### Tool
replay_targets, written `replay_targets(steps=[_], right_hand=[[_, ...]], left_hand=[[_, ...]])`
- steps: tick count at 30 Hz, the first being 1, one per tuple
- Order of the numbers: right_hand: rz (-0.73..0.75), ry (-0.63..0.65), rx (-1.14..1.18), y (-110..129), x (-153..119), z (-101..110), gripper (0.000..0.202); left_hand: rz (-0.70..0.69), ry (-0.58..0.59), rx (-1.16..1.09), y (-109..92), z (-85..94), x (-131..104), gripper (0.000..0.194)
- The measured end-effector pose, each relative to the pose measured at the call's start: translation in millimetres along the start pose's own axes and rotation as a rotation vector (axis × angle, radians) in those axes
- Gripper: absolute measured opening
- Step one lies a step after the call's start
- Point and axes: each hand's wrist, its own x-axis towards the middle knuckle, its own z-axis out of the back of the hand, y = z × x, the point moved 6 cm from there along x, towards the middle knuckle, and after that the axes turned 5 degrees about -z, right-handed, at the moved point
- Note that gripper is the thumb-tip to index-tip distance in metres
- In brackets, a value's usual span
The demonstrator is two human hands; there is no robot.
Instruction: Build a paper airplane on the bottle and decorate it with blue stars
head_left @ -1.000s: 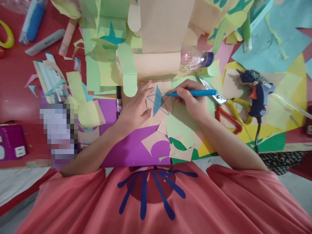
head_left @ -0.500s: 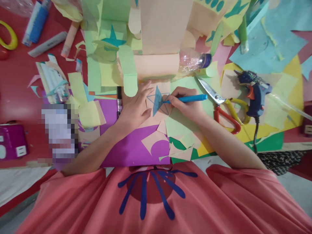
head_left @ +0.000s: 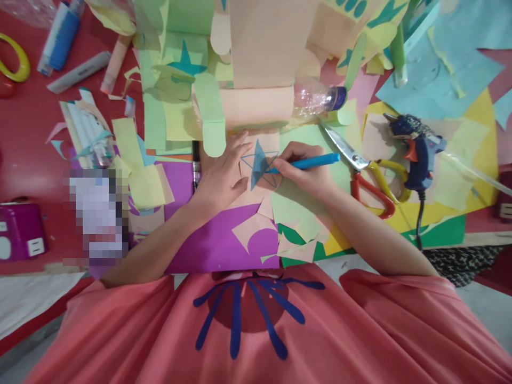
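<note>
A blue marker is held in my right hand, its fingers closed round the lower part. The marker's tip is at a star outline drawn on a small peach paper. Blue colouring fills a tall strip through the star's middle, while the side points show bare paper inside the lines. My left hand lies flat with its fingers apart on the left part of that paper. Beneath both hands are purple and pale green sheets. A black pen lies by my left wrist, partly covered.
Right of my hand lie scissors with red and yellow handles, then a dark blue glue gun with its cord. A plastic bottle wrapped in peach paper stretches behind the drawing. Several markers and paper scraps lie left.
The marker's tip has shifted slightly left and down, and my right fingers moved a little with it. My left hand stays in place.
</note>
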Motion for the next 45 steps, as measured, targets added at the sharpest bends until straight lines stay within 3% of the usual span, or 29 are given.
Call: replay_targets(steps=[13, 45], right_hand=[[-0.019, 0.075, -0.094, -1.5, -0.6, -6.8, 0.027], [-0.071, 0.059, -0.113, -0.9, 0.4, -4.9, 0.028]], left_hand=[[0.008, 0.012, -0.022, 0.5, 0.3, 0.0, 0.068], [0.035, 0.004, -0.013, -1.4, 1.0, 0.4, 0.066]])
